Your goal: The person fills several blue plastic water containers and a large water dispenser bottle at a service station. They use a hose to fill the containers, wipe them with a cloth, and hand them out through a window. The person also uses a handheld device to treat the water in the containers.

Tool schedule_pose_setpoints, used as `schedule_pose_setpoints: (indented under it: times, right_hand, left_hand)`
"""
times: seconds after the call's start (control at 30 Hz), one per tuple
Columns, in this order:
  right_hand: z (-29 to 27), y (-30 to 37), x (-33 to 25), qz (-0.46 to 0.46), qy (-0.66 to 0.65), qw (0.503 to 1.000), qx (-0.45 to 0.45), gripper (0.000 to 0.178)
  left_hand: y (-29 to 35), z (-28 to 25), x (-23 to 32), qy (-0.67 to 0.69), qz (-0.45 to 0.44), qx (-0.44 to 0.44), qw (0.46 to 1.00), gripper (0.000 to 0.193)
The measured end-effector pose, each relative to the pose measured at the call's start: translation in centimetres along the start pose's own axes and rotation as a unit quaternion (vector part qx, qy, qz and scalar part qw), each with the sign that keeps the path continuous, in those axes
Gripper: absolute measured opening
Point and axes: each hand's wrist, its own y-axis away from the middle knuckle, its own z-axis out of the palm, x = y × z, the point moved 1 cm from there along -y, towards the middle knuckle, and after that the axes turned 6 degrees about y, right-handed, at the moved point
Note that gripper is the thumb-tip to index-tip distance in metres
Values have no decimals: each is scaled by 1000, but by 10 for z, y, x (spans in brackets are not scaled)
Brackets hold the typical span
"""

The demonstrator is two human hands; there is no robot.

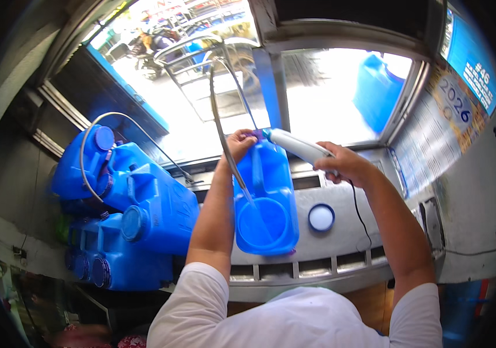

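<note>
A blue plastic water jug [291, 200] with a moulded handle lies under a metal filling spout [220, 124]. Water runs from the spout into the jug's wide round mouth [262, 223]. At the jug's far end my left hand [241, 143] is closed, pinching a small purple fitting. My right hand [346, 164] grips a white corded heat gun [299, 145], its teal-tipped nozzle pointed at that fitting, close to my left fingers. A round cap [321, 218], white inside with a dark blue rim, sits on the metal counter right of the jug.
Several blue jugs [163, 200] are stacked at the left, with a curved metal hose [126, 116] over them. Slots line the metal counter's front edge [317, 268]. The tool's black cord [357, 209] hangs beside my right forearm. Another blue jug [378, 93] shows beyond the window.
</note>
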Motion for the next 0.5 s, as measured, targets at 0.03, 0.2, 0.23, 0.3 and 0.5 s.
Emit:
schedule_pose_setpoints:
  times: [0.03, 0.2, 0.23, 0.3, 0.5]
  right_hand:
    - [-6, 1, 3, 1, 2, 1000, 9, 74]
    - [-9, -9, -2, 2, 20, 1000, 6, 73]
    - [-9, -11, -3, -1, 20, 1000, -4, 73]
    - [-11, -11, -4, -6, 21, 1000, 4, 71]
    - [-16, -13, -2, -12, 25, 1000, 10, 66]
  left_hand:
    - [5, 17, 13, -15, -15, 5, 1000, 35]
    - [13, 13, 19, -50, -35, 10, 998, 32]
    - [14, 11, 19, -48, -32, 10, 998, 32]
    - [16, 12, 21, -43, -32, 9, 999, 32]
    - [18, 14, 24, -49, -39, 10, 998, 33]
